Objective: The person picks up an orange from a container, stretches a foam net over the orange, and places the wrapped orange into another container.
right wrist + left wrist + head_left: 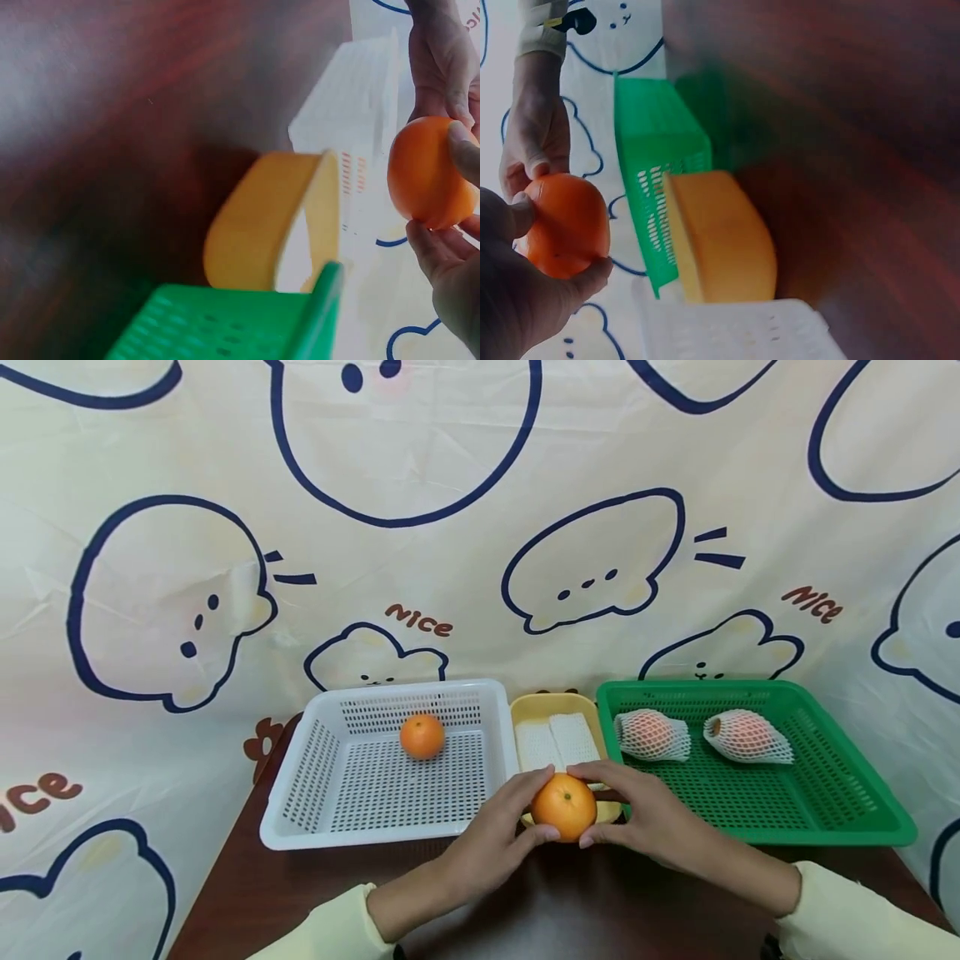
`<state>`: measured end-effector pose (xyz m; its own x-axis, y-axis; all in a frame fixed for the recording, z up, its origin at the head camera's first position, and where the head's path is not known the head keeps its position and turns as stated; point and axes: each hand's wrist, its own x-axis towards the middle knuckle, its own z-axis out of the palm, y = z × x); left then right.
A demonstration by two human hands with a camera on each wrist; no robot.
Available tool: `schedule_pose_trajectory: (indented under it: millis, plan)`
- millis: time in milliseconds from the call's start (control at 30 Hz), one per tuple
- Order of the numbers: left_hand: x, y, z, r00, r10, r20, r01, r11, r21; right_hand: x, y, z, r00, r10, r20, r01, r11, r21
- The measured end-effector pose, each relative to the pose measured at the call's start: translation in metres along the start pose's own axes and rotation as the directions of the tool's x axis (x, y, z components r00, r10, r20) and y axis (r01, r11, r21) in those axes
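An orange is held between both hands above the near end of a yellow tray. My left hand grips its left side with thumb and fingers curled round it. My right hand grips the right side the same way. In the left wrist view the orange sits in my left hand's fingers. The right wrist view shows the orange with my right hand around it. The yellow tray holds white foam sleeves.
A white basket on the left holds one bare orange. A green basket on the right holds two fruits wrapped in white foam net. All stand on a dark brown table before a cartoon-print cloth.
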<state>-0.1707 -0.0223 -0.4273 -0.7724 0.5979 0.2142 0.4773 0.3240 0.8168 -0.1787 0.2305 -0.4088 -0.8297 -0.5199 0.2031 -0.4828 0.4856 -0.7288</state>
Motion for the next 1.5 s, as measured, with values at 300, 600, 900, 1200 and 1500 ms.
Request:
schedule_pose_trajectory:
  millis: [300, 600, 900, 1200, 1500]
  plan:
    - [-0.016, -0.009, 0.022, 0.998, 0.064, 0.011, -0.065, 0.993, 0.099, -0.025, 0.009, 0.017, 0.999, -0.036, 0.01, 0.037, 0.998, -0.052]
    - [-0.033, -0.02, 0.04, 0.998, 0.059, 0.023, -0.059, 0.998, 0.018, -0.045, 0.021, 0.041, 0.996, -0.085, -0.018, 0.081, 0.985, -0.154]
    - [-0.045, -0.029, 0.053, 0.995, 0.092, 0.032, -0.095, 0.985, 0.142, -0.059, 0.034, 0.055, 0.993, -0.114, -0.015, 0.112, 0.99, -0.091]
    - [-0.052, -0.039, 0.062, 0.996, 0.043, 0.076, -0.053, 0.988, 0.142, -0.069, 0.046, 0.069, 0.99, -0.141, 0.01, 0.141, 0.99, -0.024]
    - [-0.05, -0.045, 0.07, 0.992, -0.096, 0.076, 0.091, 0.994, 0.061, -0.067, 0.053, 0.076, 0.998, -0.034, 0.043, 0.035, 0.999, -0.026]
